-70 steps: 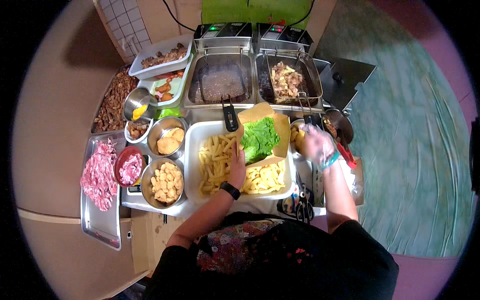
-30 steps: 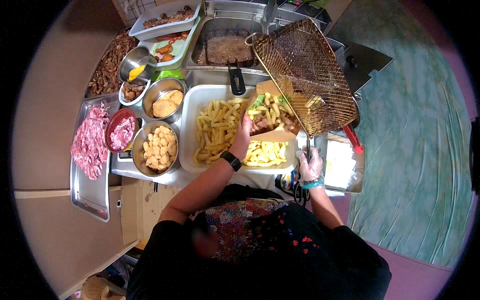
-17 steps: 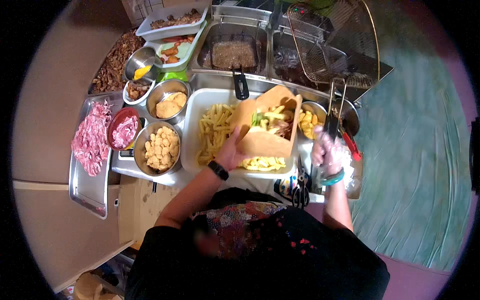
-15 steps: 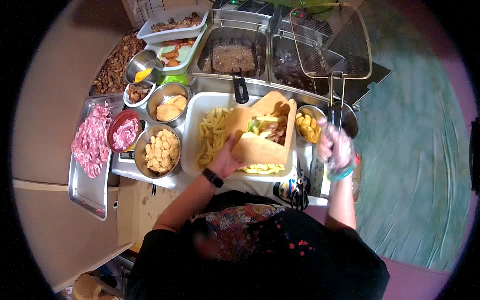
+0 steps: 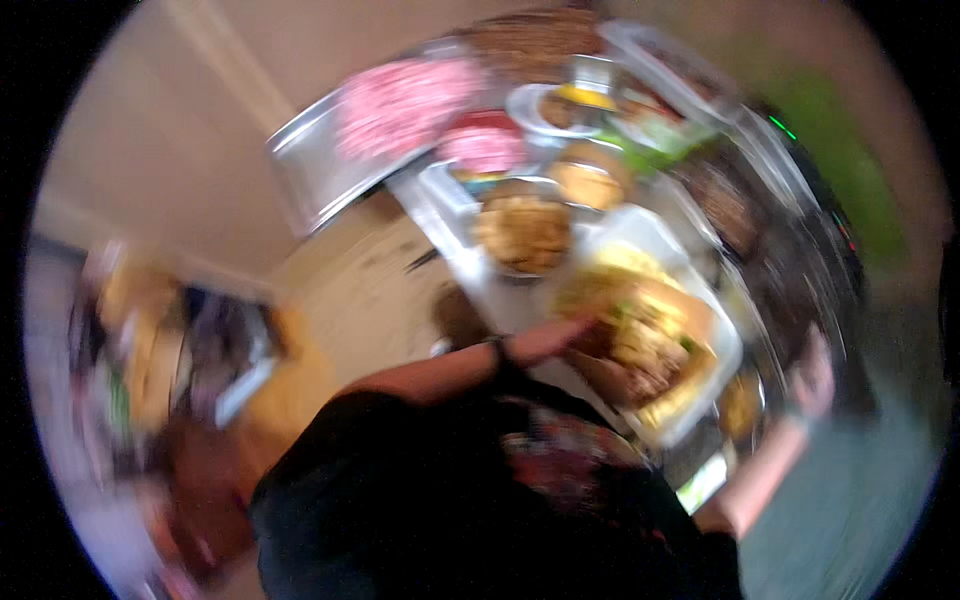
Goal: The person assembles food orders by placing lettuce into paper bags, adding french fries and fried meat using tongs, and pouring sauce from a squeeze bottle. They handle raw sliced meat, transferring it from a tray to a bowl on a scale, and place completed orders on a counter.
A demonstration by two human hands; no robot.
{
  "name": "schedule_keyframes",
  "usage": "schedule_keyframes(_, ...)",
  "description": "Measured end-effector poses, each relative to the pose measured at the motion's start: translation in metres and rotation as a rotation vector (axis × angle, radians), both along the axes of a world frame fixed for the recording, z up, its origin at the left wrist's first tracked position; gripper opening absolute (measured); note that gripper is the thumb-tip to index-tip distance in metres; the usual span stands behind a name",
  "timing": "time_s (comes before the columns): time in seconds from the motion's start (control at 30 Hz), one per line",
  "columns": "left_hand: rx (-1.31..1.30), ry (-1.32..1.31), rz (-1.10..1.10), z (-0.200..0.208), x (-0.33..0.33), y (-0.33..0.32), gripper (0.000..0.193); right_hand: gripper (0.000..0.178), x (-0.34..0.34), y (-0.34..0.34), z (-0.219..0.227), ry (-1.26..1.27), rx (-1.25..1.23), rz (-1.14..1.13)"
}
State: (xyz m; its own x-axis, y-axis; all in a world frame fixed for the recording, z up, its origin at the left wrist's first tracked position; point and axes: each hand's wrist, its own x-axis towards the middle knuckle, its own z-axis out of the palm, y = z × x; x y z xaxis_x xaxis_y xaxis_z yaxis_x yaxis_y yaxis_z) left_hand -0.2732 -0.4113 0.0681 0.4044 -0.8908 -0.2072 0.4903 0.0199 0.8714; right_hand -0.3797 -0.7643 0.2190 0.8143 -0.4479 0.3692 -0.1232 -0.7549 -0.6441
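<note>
Motion smears the whole head view. My left hand (image 5: 562, 337) grips the near left side of a brown paper takeout box (image 5: 598, 378). Inside the open box lies mixed food (image 5: 648, 352) with pale and brown pieces and bits of green. The box is over a white plastic tub (image 5: 640, 222), where yellow fries (image 5: 615, 275) show beyond it. To the right, my right hand (image 5: 812, 380) is stretched out beside the fryer (image 5: 775, 230). Its fingers are too blurred to show what they hold, if anything.
A metal bowl of fried nuggets (image 5: 523, 232), a bowl of fried pieces (image 5: 588, 182), a red bowl of pink raw meat (image 5: 482, 148) and a metal tray (image 5: 300, 150) with more raw meat (image 5: 405, 105) stand beyond my left arm. Cardboard (image 5: 350, 290) lies left.
The view has swung left, so the worktop looks turned and lies farther right. My left hand still holds the box. The fryer basket raised near my right hand no longer shows clearly.
</note>
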Motion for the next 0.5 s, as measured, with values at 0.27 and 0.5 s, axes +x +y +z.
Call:
schedule_keyframes(0.27, -0.231, -0.165, 0.358, 0.059, -0.024, 0.077, 0.052, 0.038, -0.037, -0.164, -0.071, -0.298, 1.274, -0.095)
schedule_keyframes(0.5, -0.344, 0.068, 0.862, 0.042, -0.033, 0.154, 0.060, 0.030, -0.023, -0.223, -0.051, -0.712, 2.009, 0.106)
